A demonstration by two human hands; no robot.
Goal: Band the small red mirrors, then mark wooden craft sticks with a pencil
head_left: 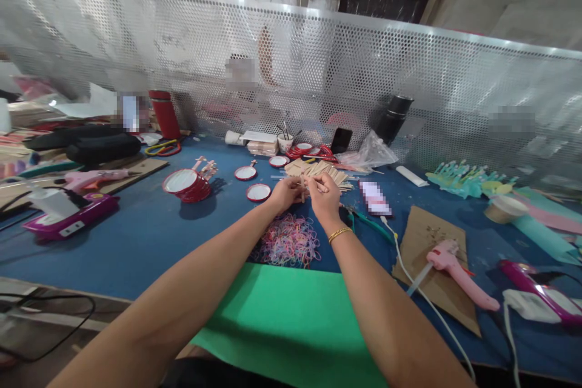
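Observation:
My left hand [286, 193] and my right hand [325, 195] meet over the middle of the table, fingers closed in a pinch. Between them is a small pale wooden stick [303, 187], gripped by my left fingers. A second short stick [322, 185] shows in my right fingers; whether the two sticks are joined is too small to tell. Just behind the hands lies a heap of flat wooden sticks [334, 177]. Below them, nearer to me, is a pile of coloured rubber bands [291, 242], beside a green sheet [295, 309] at the table edge.
Left of the hands stand a stack of red-rimmed round pieces [187, 185] and single round pieces [258, 193]. To the right lie a phone [374, 197], teal-handled pliers [373, 225], and a pink glue gun [459, 270] on cardboard [421, 242]. A white cable crosses near my right forearm.

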